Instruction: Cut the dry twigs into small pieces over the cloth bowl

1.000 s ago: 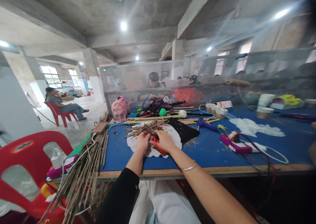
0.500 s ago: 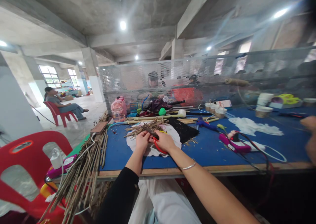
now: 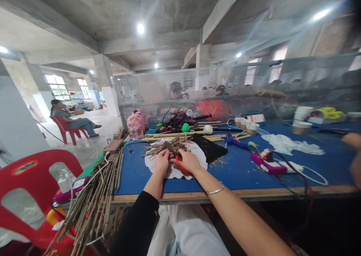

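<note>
My right hand (image 3: 189, 161) is closed round red-handled scissors (image 3: 179, 164), whose dark blades point up and left into a pile of short brown twigs (image 3: 166, 145). Close beside it, my left hand (image 3: 161, 161) is closed on a twig at the scissor blades. Both hands rest over a round white cloth (image 3: 197, 154) lying on the blue table (image 3: 135, 173). A black piece of fabric (image 3: 209, 147) lies just right of the cloth.
A bundle of long sticks (image 3: 96, 195) leans off the table's left end by a red chair (image 3: 31, 195). A pink glue gun (image 3: 267, 165) with cables, paper cups (image 3: 248, 126), a pink bottle (image 3: 135, 126) and a mesh screen (image 3: 225, 86) lie beyond. A person's hand (image 3: 354, 154) shows at far right.
My hands have stayed on the twigs and scissors with only slight shifts. The other person's hand at the far right edge has come further into view.
</note>
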`<state>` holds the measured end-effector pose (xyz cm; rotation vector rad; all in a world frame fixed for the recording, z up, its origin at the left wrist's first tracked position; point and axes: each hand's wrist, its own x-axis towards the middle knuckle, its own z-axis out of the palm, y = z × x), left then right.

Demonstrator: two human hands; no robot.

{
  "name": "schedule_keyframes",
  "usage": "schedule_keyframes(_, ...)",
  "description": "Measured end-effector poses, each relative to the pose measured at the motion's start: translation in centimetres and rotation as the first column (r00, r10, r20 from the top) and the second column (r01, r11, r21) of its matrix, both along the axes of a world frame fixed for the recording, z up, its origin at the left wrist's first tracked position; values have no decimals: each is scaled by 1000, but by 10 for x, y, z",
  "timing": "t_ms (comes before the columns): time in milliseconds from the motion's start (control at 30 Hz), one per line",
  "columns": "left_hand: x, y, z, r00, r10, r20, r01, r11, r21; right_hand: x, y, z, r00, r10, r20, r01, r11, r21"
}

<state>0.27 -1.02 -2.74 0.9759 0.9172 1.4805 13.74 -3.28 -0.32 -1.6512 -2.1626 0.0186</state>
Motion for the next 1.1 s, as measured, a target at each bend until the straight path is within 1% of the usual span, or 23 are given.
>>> schedule_keyframes(100, -1, 1, -2, 999, 16, -30, -15, 999, 30, -1, 0, 0, 998, 46, -44, -45, 999, 20)
schedule_keyframes(233, -1, 3, -4, 999, -15, -32, 16, 999, 28, -1, 0, 0, 991, 114, -63, -111, 993, 51)
schedule_keyframes(400, 0, 2, -3, 998, -46, -31, 47, 999, 11, -2, -2, 2, 996, 76, -55, -75, 997, 6)
schedule_keyframes(467, 0, 1, -2, 999, -50, -19, 50, 999, 7, -2, -2, 3, 996, 64, -62, -64, 998, 14)
schedule_keyframes(567, 0, 0, 0, 999, -41, -2, 41, 999, 12, -1, -2, 2, 994, 68, -88, -66, 997, 28)
schedule_keyframes(700, 0, 1, 0, 1000, -26, -9, 26, 1000, 4, 0, -1, 0, 992, 67, -103, -67, 998, 6)
schedule_keyframes(900, 0, 2, -4, 994, 14, -109, -10, 999, 37, -1, 2, -2, 984, 137, -110, -126, 987, 101)
schedule_keyframes(1100, 1, 1, -3, 993, 28, -118, -21, 998, 60, -1, 3, -2, 993, 97, -68, -89, 989, 120)
